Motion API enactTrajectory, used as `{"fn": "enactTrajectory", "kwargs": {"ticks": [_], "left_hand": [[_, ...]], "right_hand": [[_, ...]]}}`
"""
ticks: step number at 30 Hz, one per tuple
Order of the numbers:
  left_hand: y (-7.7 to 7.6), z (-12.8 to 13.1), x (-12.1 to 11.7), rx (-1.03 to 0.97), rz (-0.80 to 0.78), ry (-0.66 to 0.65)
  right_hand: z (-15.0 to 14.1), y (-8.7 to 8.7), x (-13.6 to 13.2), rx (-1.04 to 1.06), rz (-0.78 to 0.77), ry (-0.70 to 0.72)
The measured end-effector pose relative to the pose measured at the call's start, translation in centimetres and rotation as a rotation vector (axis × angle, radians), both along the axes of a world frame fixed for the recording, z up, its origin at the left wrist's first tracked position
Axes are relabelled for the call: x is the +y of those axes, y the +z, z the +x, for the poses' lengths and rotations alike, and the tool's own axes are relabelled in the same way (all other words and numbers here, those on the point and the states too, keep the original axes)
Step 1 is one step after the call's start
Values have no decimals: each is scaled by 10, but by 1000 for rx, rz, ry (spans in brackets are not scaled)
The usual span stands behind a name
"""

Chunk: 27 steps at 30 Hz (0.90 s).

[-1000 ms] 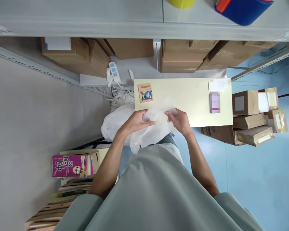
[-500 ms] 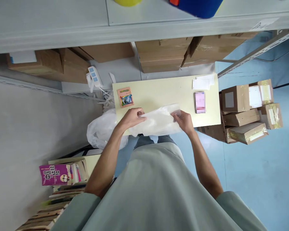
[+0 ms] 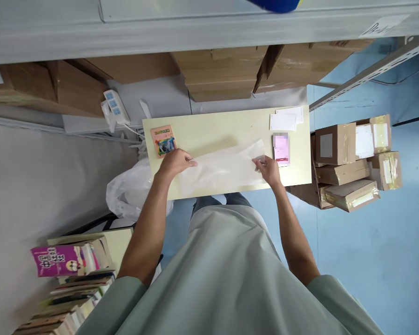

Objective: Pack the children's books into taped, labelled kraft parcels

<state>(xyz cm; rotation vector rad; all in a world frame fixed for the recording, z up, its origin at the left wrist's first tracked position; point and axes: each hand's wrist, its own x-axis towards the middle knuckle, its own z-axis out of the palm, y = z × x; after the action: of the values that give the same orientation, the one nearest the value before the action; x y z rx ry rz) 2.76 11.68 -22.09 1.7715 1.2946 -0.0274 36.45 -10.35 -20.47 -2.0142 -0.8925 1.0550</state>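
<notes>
Between my hands a translucent white plastic sheet or bag (image 3: 223,170) is stretched out over the pale yellow table (image 3: 212,123). My left hand (image 3: 176,163) pinches its left upper edge, close to a small orange-covered book (image 3: 164,140) lying at the table's left end. At the right edge of the plastic, my right hand (image 3: 268,170) is closed on it with thumb and fingers. A phone with a pink screen (image 3: 281,150) lies just beyond my right hand, and white paper slips (image 3: 282,122) sit behind it.
Cardboard boxes (image 3: 219,70) fill the shelf behind the table, with a power strip (image 3: 117,107) at the left. More boxes (image 3: 338,144) are piled on the right. A clear plastic bag (image 3: 129,190) hangs at the table's left; stacked books (image 3: 59,260) stand lower left.
The plastic, bunched and folded before, is now spread flatter and wider on the table. My hands have moved farther apart, and the view has shifted slightly.
</notes>
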Motion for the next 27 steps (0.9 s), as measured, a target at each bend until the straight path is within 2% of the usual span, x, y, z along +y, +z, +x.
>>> {"fn": "enactTrajectory", "kwargs": {"ticks": [3, 7, 11, 17, 19, 21, 24, 27], "left_hand": [[-19, -9, 10, 101, 63, -24], [-34, -5, 6, 47, 60, 104], [-37, 4, -8, -161, -107, 253], [-35, -12, -12, -170, -299, 241], [-37, -19, -10, -230, -364, 353], [-41, -22, -10, -368, -404, 518], [-49, -18, -20, -541, -424, 744], [-56, -9, -42, -458, -466, 852]], "right_hand": [[15, -11, 3, -36, -17, 5], [30, -24, 5, -115, -25, 34], [43, -30, 4, -178, -55, 22], [65, -29, -3, -283, -83, -5], [70, -27, -5, -313, -87, -16], [72, -26, -7, -322, -95, -12], [66, -27, -7, -306, -99, 2], [55, -31, -5, -274, -89, -30]]}}
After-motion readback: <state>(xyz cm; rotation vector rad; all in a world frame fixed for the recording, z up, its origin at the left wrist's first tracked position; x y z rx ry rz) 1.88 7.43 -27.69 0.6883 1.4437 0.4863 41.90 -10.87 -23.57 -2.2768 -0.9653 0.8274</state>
